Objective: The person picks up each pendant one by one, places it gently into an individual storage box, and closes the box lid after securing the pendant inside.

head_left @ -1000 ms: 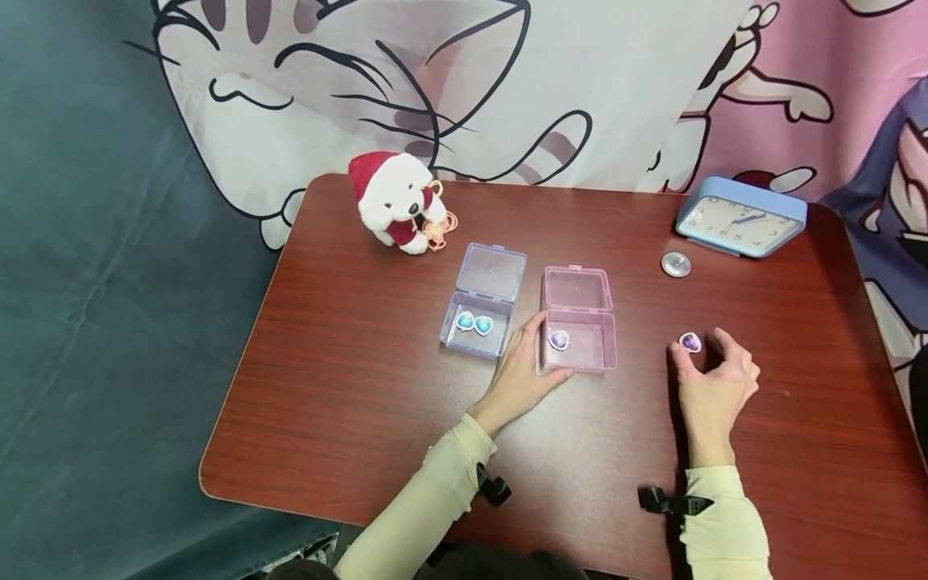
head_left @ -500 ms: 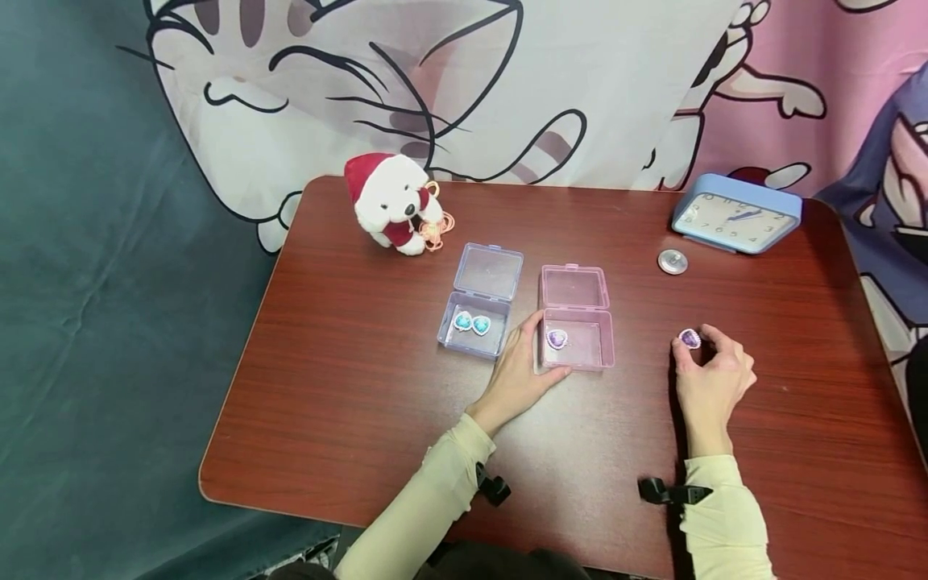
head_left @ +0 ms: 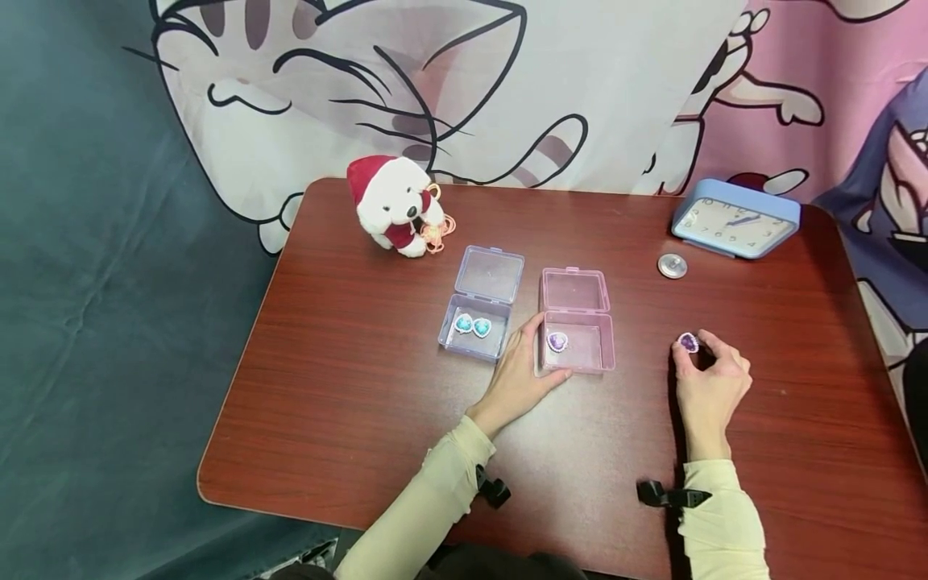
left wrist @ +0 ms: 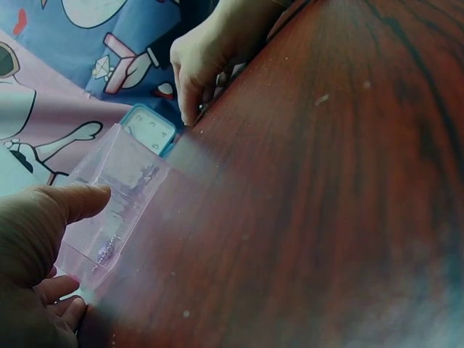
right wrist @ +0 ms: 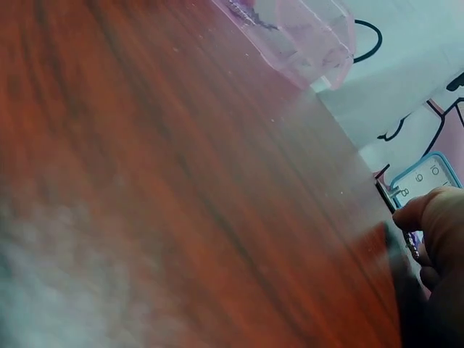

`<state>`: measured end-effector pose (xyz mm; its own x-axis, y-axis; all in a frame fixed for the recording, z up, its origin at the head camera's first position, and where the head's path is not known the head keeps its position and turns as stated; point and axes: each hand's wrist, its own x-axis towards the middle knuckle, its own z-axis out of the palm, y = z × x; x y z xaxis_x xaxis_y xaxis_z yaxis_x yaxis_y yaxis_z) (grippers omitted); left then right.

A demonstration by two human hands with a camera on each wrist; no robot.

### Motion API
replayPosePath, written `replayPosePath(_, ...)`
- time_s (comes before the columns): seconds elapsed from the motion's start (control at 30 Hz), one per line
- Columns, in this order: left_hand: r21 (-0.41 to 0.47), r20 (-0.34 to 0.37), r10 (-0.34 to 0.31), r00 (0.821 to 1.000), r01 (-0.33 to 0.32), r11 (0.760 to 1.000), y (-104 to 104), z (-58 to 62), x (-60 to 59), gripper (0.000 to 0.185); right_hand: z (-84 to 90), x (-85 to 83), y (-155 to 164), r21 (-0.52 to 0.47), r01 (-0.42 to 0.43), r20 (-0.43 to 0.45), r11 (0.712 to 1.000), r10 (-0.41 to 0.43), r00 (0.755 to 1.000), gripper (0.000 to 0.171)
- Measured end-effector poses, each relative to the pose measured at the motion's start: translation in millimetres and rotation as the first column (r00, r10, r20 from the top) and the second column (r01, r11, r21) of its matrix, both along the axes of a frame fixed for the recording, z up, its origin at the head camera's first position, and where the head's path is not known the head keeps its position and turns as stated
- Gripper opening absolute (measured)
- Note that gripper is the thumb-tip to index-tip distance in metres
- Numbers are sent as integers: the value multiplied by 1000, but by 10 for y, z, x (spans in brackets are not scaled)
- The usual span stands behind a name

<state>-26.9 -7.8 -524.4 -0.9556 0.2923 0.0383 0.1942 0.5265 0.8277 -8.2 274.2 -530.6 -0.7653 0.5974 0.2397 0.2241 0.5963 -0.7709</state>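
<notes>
Where the dark teal cloth gave way to the reddish-brown table [head_left: 348,419], a white plush dog [head_left: 391,203] in a red hat sat at the far left corner, a small orange trinket [head_left: 436,231] touching its side. Nearer the middle stood a clear lilac box [head_left: 481,318] with its lid thrown back, two teal heart-shaped gems [head_left: 473,325] lying side by side in its tray. Just beside it on the right stood a pink box [head_left: 577,322], also open, with one purple heart gem [head_left: 557,341] in the left part of its tray.

The left hand [head_left: 519,372] lay between the two boxes — thumb up against the pink box's left wall, fingers curled round its near corner, steadying it on the table; the left wrist view showed the thumb [left wrist: 69,203] pressed on the translucent wall.

Farther right, well apart from the boxes, the right hand [head_left: 710,387] rested on the table with its fingers bent, pinching a second purple heart gem [head_left: 689,343] between thumb and forefinger. Whether the gem was lifted off the wood could not be told; the right wrist view showed only the fingertips [right wrist: 428,217] closed on something small and glinting.

Beyond that hand lay a small silver disc [head_left: 672,266], and behind it — at the far right corner — a blue alarm clock [head_left: 735,221], tilted back. A cartoon cat cloth [head_left: 435,72] hung behind the table.
</notes>
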Motion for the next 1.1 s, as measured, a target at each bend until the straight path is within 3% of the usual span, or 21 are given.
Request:
replayPosePath(0.33, 5, 10, -13, 1000, 13, 1000, -10, 10, 9, 100, 92, 32, -317, -37, -16, -94, 999, 12, 995, 36)
replayPosePath(0.47, -1, -1, -7, 1000, 7, 1000, -15, 17, 10, 100, 202, 28, -501, -39, -72, -180, 997, 64, 982, 37)
replayPosePath(0.67, 0, -5, -4, 1000, 4, 1000, -18, 25, 10, 99, 322, 26, -717, 9, -207, -272, 978, 201, 941, 38)
replayPosePath(0.83, -2, -11, -2, 1000, 2, 1000, -18, 28, 6, 99, 323, 9, -824, 59, -306, -288, 950, 309, 906, 39)
replayPosePath(1.1, -6, 3, 5, 1000, -5, 1000, -13, 22, 2, 99, 274, -7, -897, 88, -387, -229, 918, 397, 889, 42)
